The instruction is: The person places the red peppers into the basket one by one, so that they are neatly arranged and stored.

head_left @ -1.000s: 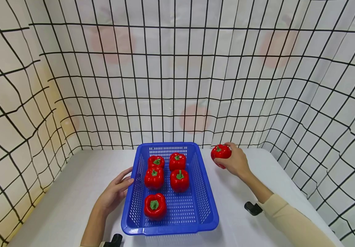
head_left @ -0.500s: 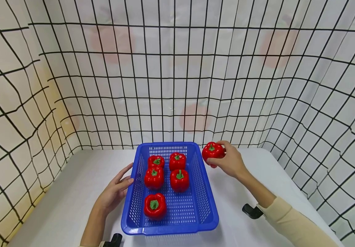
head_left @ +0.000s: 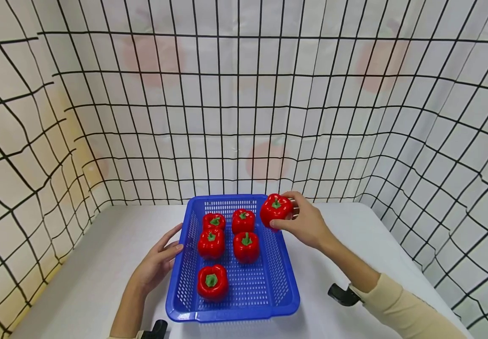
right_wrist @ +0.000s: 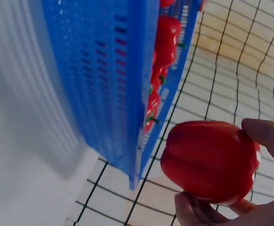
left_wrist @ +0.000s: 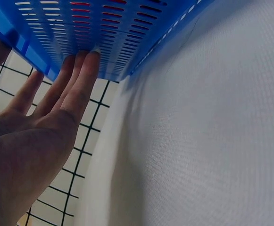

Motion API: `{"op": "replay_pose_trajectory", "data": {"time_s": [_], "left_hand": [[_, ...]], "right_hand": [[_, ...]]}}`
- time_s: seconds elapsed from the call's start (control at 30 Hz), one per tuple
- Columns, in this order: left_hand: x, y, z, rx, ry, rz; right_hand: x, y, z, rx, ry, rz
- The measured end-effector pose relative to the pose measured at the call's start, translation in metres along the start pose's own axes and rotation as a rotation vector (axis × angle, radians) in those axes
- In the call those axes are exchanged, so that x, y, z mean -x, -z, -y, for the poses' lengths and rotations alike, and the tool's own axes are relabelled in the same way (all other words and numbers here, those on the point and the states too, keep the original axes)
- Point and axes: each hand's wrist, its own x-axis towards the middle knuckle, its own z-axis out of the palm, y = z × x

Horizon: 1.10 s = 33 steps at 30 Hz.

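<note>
In the head view, my right hand [head_left: 305, 223] grips a red bell pepper [head_left: 276, 210] with a green stem, raised over the right rim of the blue basket [head_left: 286, 301]. Thumb and fingers close on opposite sides of that pepper [right_wrist: 212, 160] in the right wrist view, with its underside turned to the camera. Several other red peppers, one of them a front pepper [head_left: 212, 282], sit inside the basket. My left hand [head_left: 157, 263] rests against the basket's left side, thumb at the rim. Its fairly straight fingers [left_wrist: 80, 89] touch the perforated outer wall.
The basket stands on a white-covered table [head_left: 100, 263]. White walls behind black grid mesh [head_left: 235, 117] enclose the back and both sides. A dark wrist device [head_left: 343, 295] shows below the right forearm, another [head_left: 156, 329] at the left wrist.
My right hand has carried the bell pepper leftward, from beside the basket to above its right rim. My left hand and the peppers in the basket have stayed in place.
</note>
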Motion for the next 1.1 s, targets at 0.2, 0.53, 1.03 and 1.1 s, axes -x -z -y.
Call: {"op": "replay_pose_trajectory", "data": {"time_s": [0.2, 0.53, 1.03, 1.1], "left_hand": [[0.0, 0.0, 0.0, -0.002, -0.003, 0.001], [0.001, 0.0, 0.0, -0.001, -0.004, 0.005], [0.0, 0.0, -0.001, 0.009, 0.007, 0.007], [0.001, 0.0, -0.001, 0.006, 0.006, 0.006]], "right_hand": [[0.007, -0.008, 0.009, -0.009, -0.002, 0.094], [0.016, -0.019, 0.016, -0.031, -0.032, 0.25], [0.027, -0.037, 0.013, 0.031, 0.014, 0.376], [0.028, -0.038, 0.012, 0.035, 0.013, 0.392]]}}
